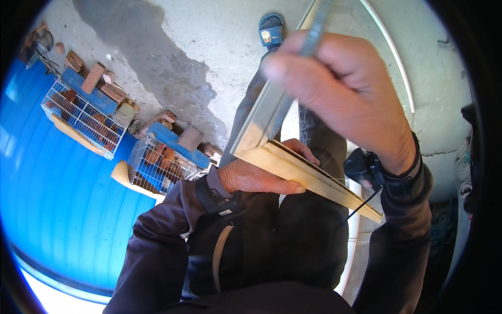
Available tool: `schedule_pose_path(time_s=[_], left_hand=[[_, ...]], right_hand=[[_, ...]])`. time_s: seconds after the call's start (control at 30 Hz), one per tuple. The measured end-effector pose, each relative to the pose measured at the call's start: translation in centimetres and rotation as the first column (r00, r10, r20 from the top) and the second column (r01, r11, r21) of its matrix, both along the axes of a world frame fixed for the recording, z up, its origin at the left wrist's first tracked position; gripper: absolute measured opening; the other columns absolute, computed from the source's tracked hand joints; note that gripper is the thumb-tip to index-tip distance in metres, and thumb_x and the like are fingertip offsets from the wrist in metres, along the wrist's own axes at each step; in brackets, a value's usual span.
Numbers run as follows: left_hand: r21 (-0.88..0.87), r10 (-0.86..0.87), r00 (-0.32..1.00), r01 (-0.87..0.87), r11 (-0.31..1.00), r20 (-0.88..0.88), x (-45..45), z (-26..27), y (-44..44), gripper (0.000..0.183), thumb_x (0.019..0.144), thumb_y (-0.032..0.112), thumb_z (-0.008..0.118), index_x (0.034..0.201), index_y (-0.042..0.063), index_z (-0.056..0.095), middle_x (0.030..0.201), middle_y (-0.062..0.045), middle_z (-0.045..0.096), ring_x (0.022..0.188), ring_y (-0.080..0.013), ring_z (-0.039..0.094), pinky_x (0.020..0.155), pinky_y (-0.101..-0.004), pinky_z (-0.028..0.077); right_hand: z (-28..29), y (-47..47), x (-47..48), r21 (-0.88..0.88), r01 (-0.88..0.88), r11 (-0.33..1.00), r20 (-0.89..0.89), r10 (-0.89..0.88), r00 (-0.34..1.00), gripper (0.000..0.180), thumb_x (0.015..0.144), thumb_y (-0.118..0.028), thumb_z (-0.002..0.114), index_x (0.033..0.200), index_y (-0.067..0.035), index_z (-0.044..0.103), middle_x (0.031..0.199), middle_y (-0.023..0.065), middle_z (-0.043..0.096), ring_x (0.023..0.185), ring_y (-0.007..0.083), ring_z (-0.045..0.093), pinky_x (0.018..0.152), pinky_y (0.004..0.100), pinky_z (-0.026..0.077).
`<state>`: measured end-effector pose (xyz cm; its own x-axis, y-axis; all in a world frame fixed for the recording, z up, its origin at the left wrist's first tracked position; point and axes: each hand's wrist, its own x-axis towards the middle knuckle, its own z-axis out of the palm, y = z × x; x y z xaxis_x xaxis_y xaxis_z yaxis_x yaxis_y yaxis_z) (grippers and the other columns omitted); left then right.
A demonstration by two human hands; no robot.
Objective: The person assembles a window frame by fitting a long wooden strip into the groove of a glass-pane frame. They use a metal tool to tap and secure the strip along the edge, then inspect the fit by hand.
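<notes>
My left hand (259, 176) grips one rail of a cream-coloured frame (282, 157), with its thumb along the near face and fingertips over the inner edge. Two rails meet at a mitred corner, one running up and away, the other down to the right. My right hand (333, 86), blurred, is closed around a ridged grey-blue strip or slim tool (313, 35) above the far rail; its exact kind is unclear. This hand hides part of that rail. Thin loose strands (329, 165) stick out along the near rail's dark inner groove.
Below the frame are my dark-trousered legs (323, 129) and a slipper (271, 31) on a concrete floor (219, 23). Two white wire racks (84, 117) with bricks (93, 77) stand left by a blue corrugated panel (59, 172). A white strip (392, 51) lies right, a white pipe (353, 235) nearer.
</notes>
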<state>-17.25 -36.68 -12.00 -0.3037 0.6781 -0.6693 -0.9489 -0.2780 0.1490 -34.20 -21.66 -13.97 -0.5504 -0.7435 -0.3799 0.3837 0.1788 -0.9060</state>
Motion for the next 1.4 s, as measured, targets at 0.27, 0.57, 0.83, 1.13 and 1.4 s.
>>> schedule_pose_path(time_s=[0.27,0.57,0.83,1.13,1.4], left_hand=[[-0.054,-0.146,0.986,0.142,0.988,-0.077,-1.4,0.5,-0.9,0.043,0.082,0.006,0.078,0.120,0.003,0.060,0.117,-0.005,0.061,0.110,-0.0130,0.059,0.094,-0.0285,0.051],[-0.168,-0.229,0.924,0.184,0.968,-0.306,-0.5,0.2,-0.9,0.041,0.080,0.007,0.079,0.116,0.004,0.061,0.114,-0.004,0.063,0.102,-0.0130,0.061,0.089,-0.0295,0.052],[-0.037,0.067,0.998,-0.068,0.997,-0.010,1.1,-0.4,-0.5,0.038,0.079,0.006,0.078,0.113,0.004,0.062,0.112,-0.005,0.065,0.102,-0.0117,0.062,0.088,-0.0281,0.052],[-0.023,0.015,0.998,-0.014,1.000,0.065,0.4,-0.3,-0.6,0.044,0.078,0.007,0.080,0.117,0.004,0.061,0.114,-0.005,0.065,0.106,-0.0128,0.061,0.092,-0.0286,0.051],[-0.013,-0.004,0.999,0.005,1.000,0.033,0.2,-0.3,-0.7,0.044,0.078,0.008,0.081,0.117,0.004,0.061,0.115,-0.006,0.064,0.108,-0.0139,0.061,0.095,-0.0296,0.051]], right_hand=[[0.3,0.3,2.4,0.000,0.079,0.997,0.001,-0.079,0.997,0.033,0.104,-0.028,0.051,0.090,-0.001,0.062,0.074,0.0041,0.065,0.050,0.0072,0.056,0.048,0.0199,0.044],[-0.8,-3.8,3.7,-0.086,0.232,0.969,0.007,-0.233,0.973,0.035,0.104,-0.027,0.053,0.082,-0.001,0.061,0.063,0.0004,0.057,0.050,0.0076,0.049,0.047,0.0248,0.039],[2.0,-0.7,5.4,0.172,0.421,0.891,0.125,-0.444,0.888,0.039,0.106,-0.031,0.049,0.076,-0.006,0.053,0.061,0.0006,0.052,0.048,0.0083,0.046,0.047,0.0245,0.040],[2.5,0.3,6.3,0.202,0.545,0.814,0.094,-0.570,0.816,0.041,0.108,-0.033,0.040,0.086,-0.001,0.054,0.078,0.0099,0.060,0.059,0.0107,0.052,0.059,0.0245,0.046],[2.0,0.4,6.7,0.207,0.505,0.838,0.070,-0.528,0.847,0.038,0.108,-0.030,0.042,0.088,-0.001,0.055,0.079,0.0082,0.061,0.063,0.0092,0.052,0.062,0.0240,0.046]])
